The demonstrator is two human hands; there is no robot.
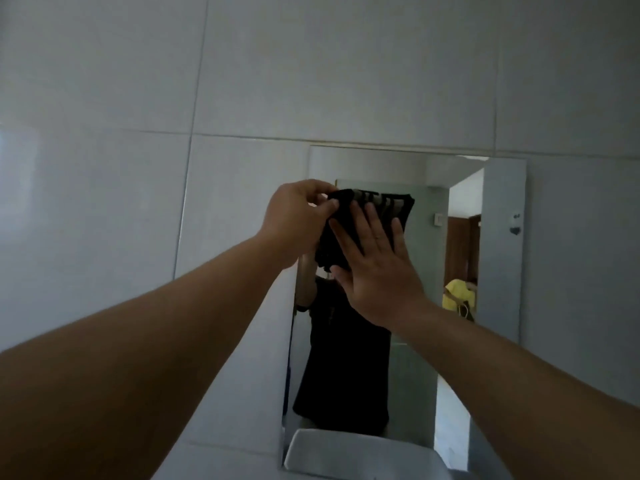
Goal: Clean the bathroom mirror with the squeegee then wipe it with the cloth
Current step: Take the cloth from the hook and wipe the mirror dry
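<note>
A rectangular frameless mirror [502,258] hangs on the tiled wall right of centre. A dark cloth with pale stripes [388,206] is held in front of the mirror's upper left part. My left hand [294,220] pinches the cloth's top left corner between thumb and fingers. My right hand [374,268] lies flat with spread fingers on the front of the cloth. Whether the cloth touches the glass I cannot tell. No squeegee is in view.
Large pale wall tiles [138,168] surround the mirror. The rim of a white basin [346,452] shows below it. The mirror reflects my dark-clothed body, an open doorway and a person in yellow. A small dark mark sits on the glass at the right.
</note>
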